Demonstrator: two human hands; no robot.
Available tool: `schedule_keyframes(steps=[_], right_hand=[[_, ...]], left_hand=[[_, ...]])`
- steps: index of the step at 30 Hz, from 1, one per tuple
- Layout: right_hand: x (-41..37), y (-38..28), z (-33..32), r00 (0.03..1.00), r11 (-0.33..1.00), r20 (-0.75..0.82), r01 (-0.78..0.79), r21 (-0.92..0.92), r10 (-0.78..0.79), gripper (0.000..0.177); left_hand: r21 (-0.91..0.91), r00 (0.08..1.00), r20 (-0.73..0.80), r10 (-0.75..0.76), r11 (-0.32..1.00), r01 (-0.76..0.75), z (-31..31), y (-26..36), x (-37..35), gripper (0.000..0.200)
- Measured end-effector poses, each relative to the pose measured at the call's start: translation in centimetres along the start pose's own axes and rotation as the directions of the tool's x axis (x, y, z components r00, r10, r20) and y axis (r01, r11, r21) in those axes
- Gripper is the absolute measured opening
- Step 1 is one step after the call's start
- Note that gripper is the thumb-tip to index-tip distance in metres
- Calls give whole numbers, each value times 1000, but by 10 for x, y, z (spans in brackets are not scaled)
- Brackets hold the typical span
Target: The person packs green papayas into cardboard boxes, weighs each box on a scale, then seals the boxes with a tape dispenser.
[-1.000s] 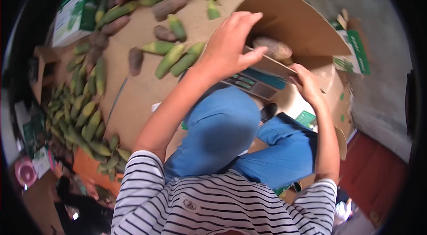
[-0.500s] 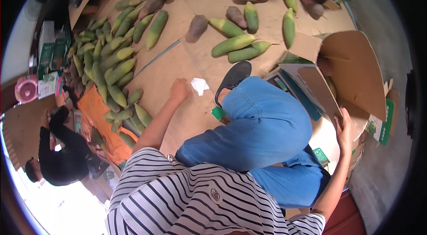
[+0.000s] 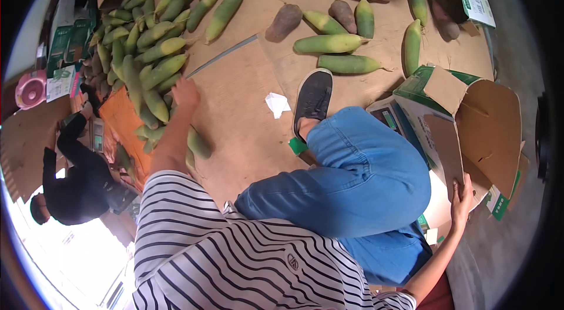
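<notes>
My left hand (image 3: pixel 186 94) is at the right edge of a pile of green radishes (image 3: pixel 154 54), close to the ends of the nearest ones. Its fingers look apart and I see nothing held in them. My right hand (image 3: pixel 462 197) grips the near edge of an open cardboard box (image 3: pixel 490 134), fingers over the rim. The box leans to the right of my bent knee with its flaps standing up. What lies inside the box is mostly hidden from this angle.
Loose green radishes (image 3: pixel 329 44) and reddish-purple ones (image 3: pixel 284 22) lie on the cardboard-covered surface (image 3: pixel 241 87). A crumpled white paper (image 3: pixel 277 104) sits near my black shoe (image 3: pixel 314 97). A person in black (image 3: pixel 82 184) is at the far left, beyond an orange sheet (image 3: pixel 124 128).
My left hand has moved left, from beside the white paper to the radish pile. My right hand stays on the box edge; the box has tilted a little, and the view has shifted.
</notes>
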State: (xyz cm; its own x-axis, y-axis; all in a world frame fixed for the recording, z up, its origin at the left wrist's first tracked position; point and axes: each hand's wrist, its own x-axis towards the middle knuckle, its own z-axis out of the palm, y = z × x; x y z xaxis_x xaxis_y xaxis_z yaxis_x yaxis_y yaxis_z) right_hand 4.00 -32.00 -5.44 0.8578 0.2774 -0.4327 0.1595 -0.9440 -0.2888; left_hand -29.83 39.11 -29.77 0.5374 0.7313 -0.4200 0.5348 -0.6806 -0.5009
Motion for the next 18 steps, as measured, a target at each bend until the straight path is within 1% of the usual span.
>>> schedule_keyframes(steps=[1,3,4,5,6,8,9,12,13,14,15,18], right_hand=[[0,-1,0,1000,1000,-6,-10,-23,10,32],[1,-2,3,998,997,-41,-40,66,43,28],[-1,-1,4,997,992,-55,-56,109,62,26],[0,8,4,998,995,-51,-42,89,47,32],[-2,9,5,996,995,-63,-59,76,64,32],[-2,12,3,991,995,-94,-87,51,91,34],[-1,16,1,993,995,-59,-101,11,102,37],[-3,33,7,984,980,-111,-123,160,141,38],[-1,38,-1,980,975,22,-200,91,199,51],[-1,43,-2,978,975,29,-207,86,205,50],[0,33,-3,977,974,35,-214,80,212,50],[-2,36,-3,979,975,44,-202,96,199,49]], left_hand=[[24,999,-43,-14,1000,15,-10,-8,11,32],[114,985,-173,-16,993,36,-2,-25,43,34],[125,981,-195,-16,991,41,7,-38,57,41],[133,976,-218,-14,990,44,17,-51,72,48],[135,970,-242,-11,990,45,24,-52,81,55],[39,991,-119,-53,998,58,-4,-57,73,47],[-4,996,-56,-74,997,74,-14,-61,69,43],[98,997,-37,-63,993,66,3,-72,71,49],[142,998,-30,-54,988,57,7,-75,74,47],[184,999,-24,-45,982,49,10,-75,78,45],[223,999,-18,-34,974,38,13,-73,83,43],[261,987,-145,72,965,-32,21,-78,88,34]])
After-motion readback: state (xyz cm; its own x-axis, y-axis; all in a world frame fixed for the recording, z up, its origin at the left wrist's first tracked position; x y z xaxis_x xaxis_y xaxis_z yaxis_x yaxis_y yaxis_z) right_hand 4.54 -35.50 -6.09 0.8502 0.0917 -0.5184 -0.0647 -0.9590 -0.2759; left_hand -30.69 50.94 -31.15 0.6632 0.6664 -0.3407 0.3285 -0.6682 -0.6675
